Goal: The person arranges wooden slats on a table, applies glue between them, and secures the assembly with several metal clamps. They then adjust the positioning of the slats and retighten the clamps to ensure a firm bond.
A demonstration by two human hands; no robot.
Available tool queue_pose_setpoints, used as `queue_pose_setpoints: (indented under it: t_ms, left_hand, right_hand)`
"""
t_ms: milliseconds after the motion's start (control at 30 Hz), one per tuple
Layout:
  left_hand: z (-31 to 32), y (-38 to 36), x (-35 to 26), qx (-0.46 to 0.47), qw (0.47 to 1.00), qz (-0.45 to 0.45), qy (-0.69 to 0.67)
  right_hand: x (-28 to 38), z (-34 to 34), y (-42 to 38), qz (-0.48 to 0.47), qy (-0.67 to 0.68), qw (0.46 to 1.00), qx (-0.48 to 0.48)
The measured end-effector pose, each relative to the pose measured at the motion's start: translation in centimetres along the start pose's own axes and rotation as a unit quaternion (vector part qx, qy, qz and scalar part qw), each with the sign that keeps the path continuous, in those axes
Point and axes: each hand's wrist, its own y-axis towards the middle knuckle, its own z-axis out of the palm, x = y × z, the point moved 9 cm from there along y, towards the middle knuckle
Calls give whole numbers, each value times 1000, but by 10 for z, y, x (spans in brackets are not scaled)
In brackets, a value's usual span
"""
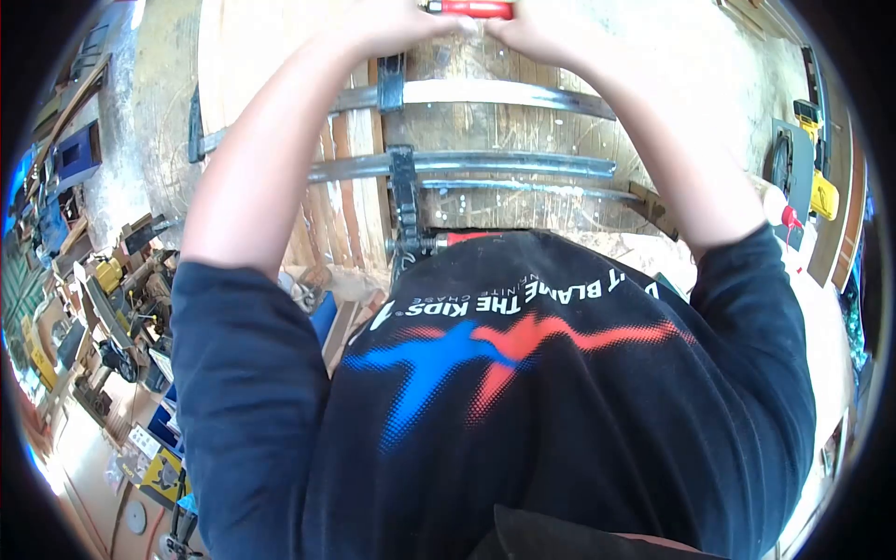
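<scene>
At the top edge of the view, the red handle point(478, 9) of a bar clamp lies between my two hands. My left hand point(406, 26) comes in from the left, its thumb along the near side of the handle. My right hand point(541, 33) closes on the handle's right end. The frame cuts off the far fingers of both hands. Below them, a steel clamp bar point(504, 92) and a second steel bar point(504, 165) run across the worktable, each with a dark clamp jaw. Light wooden strips point(350, 201) lie side by side at the left of the jaws.
The scratched worktable point(541, 131) spreads under the clamps. Another red clamp handle point(471, 237) pokes out close to my torso. Tools and wood pieces crowd the left side. On the right are a yellow tool point(823, 194) and a bottle with a red cap point(791, 218).
</scene>
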Motion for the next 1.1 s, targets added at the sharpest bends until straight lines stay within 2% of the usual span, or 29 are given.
queue_pose_setpoints:
  t_ms: [33, 67, 100, 133, 167, 233, 300, 400, 433, 467, 533, 567, 600, 633, 733, 767, 800, 900, 1033, 1100]
  left_hand:
    - [-21, -20, 14, -78, 997, 1, -11]
    - [-49, -52, 21, -87, 990, -107, 7]
    - [-74, -78, 62, -194, 974, -34, 114]
    - [-101, -110, 89, -210, 973, -50, 87]
    - [-128, -144, 94, -249, 956, -70, 134]
    - [-168, -205, 148, -281, 916, -197, 207]
    - [-185, -249, 214, -264, 890, -212, 305]
    - [-152, -284, 271, -213, 920, -263, 198]
    - [-143, -288, 295, -204, 933, -282, 90]
    - [-142, -292, 300, -211, 930, -287, 88]
    - [-139, -289, 296, -221, 927, -293, 75]
    - [-135, -287, 293, -137, 932, -326, 76]
    - [-130, -289, 294, -156, 937, -307, 66]
    - [-123, -292, 295, -176, 939, -289, 55]
    - [-118, -298, 275, -245, 938, -243, -9]
    - [-118, -298, 274, -255, 938, -233, -19]
    - [-117, -299, 275, -263, 938, -223, -28]
    - [-114, -290, 292, -250, 943, -216, -30]
    - [-113, -284, 303, -247, 944, -219, -5]
    - [-114, -282, 304, -250, 943, -220, 7]
  right_hand:
    - [6, -25, -24, 2, 13, 997, -75]
    - [16, -43, -52, -74, -1, 987, -145]
    - [20, -58, -83, -148, -15, 965, -215]
    - [1, -40, -106, -140, 108, 970, -169]
    - [-11, -23, -128, -131, 229, 957, -122]
    - [14, 4, -172, -128, 284, 944, 109]
    - [24, 44, -201, -125, 233, 948, 180]
    - [53, 90, -223, -99, 125, 936, 314]
    - [62, 106, -223, -82, 84, 924, 365]
    - [67, 125, -222, -46, 33, 894, 445]
    - [81, 157, -225, -88, 45, 853, 512]
    - [70, 180, -229, -2, 84, 814, 575]
    - [62, 197, -236, 84, 124, 762, 630]
    - [62, 202, -241, 129, 147, 716, 670]
    - [52, 211, -235, 164, 22, 688, 706]
    - [46, 223, -235, 194, 52, 698, 688]
    - [35, 224, -232, 165, 17, 745, 647]
    - [63, 199, -218, 48, -78, 862, 499]
    - [66, 191, -220, 32, -156, 893, 422]
    - [73, 181, -223, 49, -159, 922, 350]
